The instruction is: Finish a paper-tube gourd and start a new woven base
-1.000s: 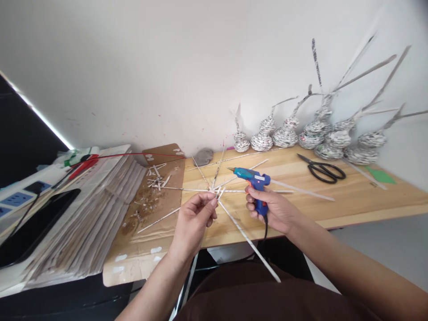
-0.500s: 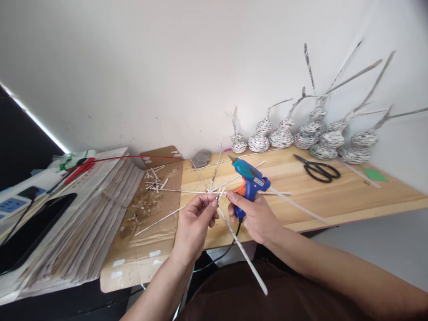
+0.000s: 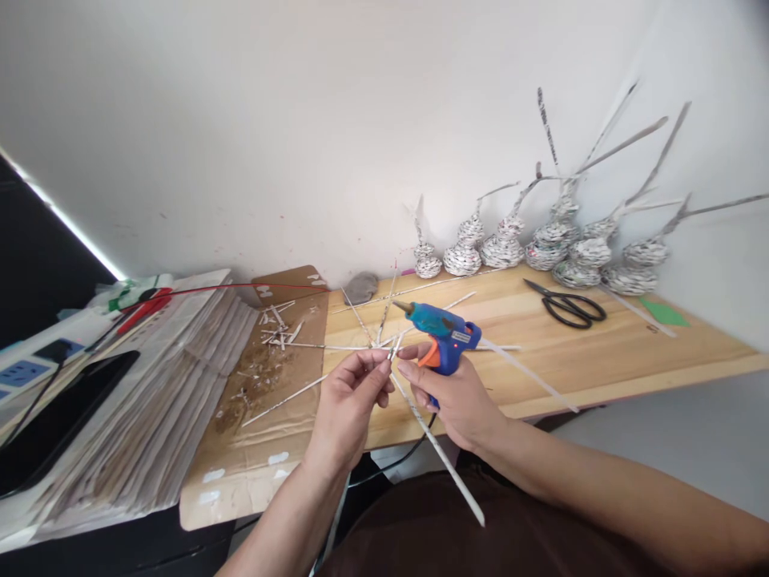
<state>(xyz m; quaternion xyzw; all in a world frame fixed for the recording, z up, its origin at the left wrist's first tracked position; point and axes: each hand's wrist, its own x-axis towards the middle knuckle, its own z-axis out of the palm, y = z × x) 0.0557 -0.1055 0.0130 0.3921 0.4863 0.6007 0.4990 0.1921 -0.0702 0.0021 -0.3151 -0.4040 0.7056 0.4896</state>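
Note:
A star of thin rolled-paper sticks [image 3: 441,453] spreads out around my hands, one of them slanting down toward my lap. My left hand [image 3: 354,393] pinches the sticks near their crossing, where short ends poke up between thumb and fingers. In my right hand [image 3: 460,401] is a blue and teal glue gun [image 3: 441,324] with an orange trigger, its nozzle pointing up and left, above the crossing. The thumb and index finger of that hand reach close to the short ends; whether they touch them I cannot tell. A clear glue stick [image 3: 532,373] juts from the gun's back.
Black scissors [image 3: 568,304] lie on the wooden board [image 3: 630,349] to the right. Several woven paper gourds [image 3: 501,248] stand along the wall. A grey lump [image 3: 360,287] sits at the back. Left are paper scraps on cardboard [image 3: 258,465], a paper stack [image 3: 198,385] and a phone [image 3: 72,417].
The glue gun has tilted to a flatter angle, its nozzle lower and farther left. My right thumb and index finger have moved nearer the short stick ends. My left hand stays in place.

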